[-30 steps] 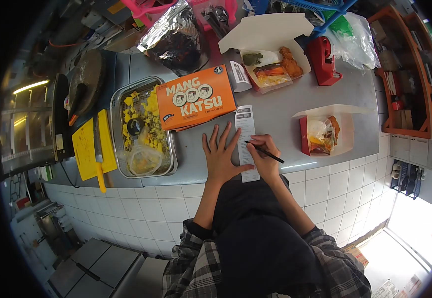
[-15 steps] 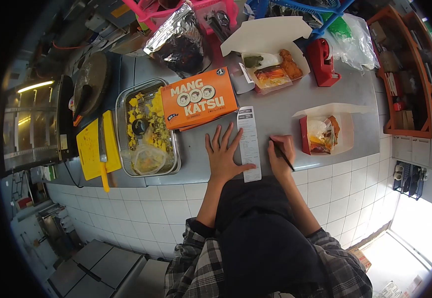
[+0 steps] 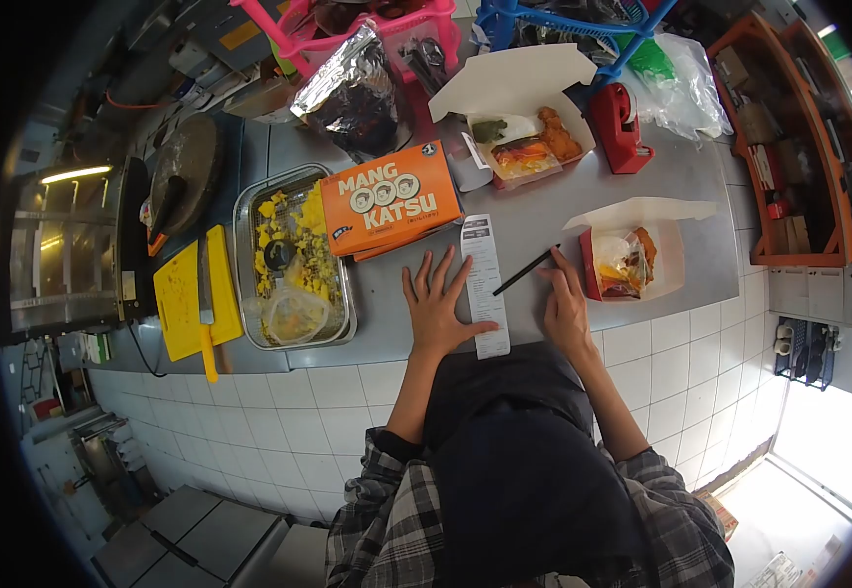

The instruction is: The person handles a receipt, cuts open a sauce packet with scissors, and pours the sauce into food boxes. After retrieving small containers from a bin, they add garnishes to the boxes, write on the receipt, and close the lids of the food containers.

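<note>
A long white printed receipt (image 3: 486, 284) lies lengthwise on the steel counter in front of me. My left hand (image 3: 436, 314) is spread flat beside it, with the thumb pressing on its lower part. To the right of the receipt, my right hand (image 3: 567, 304) has a black pen (image 3: 526, 270) at its fingertips, near one end. The pen slants down and left, its other end close to the receipt's right edge. Beyond my left hand sits a stack of orange boxes (image 3: 392, 199) marked "MANG KATSU". An opened food box (image 3: 632, 260) with fried food stands right of my right hand.
A metal tray (image 3: 351, 318) with yellow pieces stands left, beside a yellow cutting board (image 3: 177, 299) carrying a knife. At the back are another opened food box (image 3: 524, 171), a red tape dispenser (image 3: 623, 132), a foil bag (image 3: 352, 88) and pink and blue baskets.
My right hand's fingers have straightened from a writing grip. The pen has swung round to slant toward the receipt. My left hand stays on the paper, and the view has shifted slightly.
</note>
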Demonstrator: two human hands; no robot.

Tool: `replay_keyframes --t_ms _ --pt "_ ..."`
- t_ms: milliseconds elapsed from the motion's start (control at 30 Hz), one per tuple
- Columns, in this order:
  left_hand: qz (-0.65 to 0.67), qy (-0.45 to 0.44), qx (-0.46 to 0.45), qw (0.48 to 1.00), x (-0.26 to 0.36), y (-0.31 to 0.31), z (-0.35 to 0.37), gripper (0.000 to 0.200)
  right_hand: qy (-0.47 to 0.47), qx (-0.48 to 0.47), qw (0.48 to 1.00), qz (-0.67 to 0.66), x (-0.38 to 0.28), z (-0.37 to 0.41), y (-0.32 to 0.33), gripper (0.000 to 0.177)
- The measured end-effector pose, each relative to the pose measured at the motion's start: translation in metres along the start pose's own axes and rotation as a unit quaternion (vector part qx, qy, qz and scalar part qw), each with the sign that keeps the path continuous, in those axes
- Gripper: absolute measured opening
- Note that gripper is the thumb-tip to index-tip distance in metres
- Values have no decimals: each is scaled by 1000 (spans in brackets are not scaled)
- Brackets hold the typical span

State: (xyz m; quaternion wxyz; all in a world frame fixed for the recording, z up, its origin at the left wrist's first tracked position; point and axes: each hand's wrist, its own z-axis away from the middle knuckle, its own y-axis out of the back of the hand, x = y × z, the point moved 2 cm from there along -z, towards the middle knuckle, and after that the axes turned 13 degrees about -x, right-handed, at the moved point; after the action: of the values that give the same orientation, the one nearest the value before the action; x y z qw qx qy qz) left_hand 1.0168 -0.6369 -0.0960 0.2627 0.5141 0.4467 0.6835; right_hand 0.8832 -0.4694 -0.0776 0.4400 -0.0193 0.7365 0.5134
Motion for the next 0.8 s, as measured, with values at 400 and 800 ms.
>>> replay_keyframes --t_ms 400,800 --pt "78 -28 -37 996 -7 5 -11 74 65 108 990 -61 -38 -16 74 36" --pt "-25 -55 8 998 14 22 7 70 41 -34 999 -10 0 -8 -3 39"
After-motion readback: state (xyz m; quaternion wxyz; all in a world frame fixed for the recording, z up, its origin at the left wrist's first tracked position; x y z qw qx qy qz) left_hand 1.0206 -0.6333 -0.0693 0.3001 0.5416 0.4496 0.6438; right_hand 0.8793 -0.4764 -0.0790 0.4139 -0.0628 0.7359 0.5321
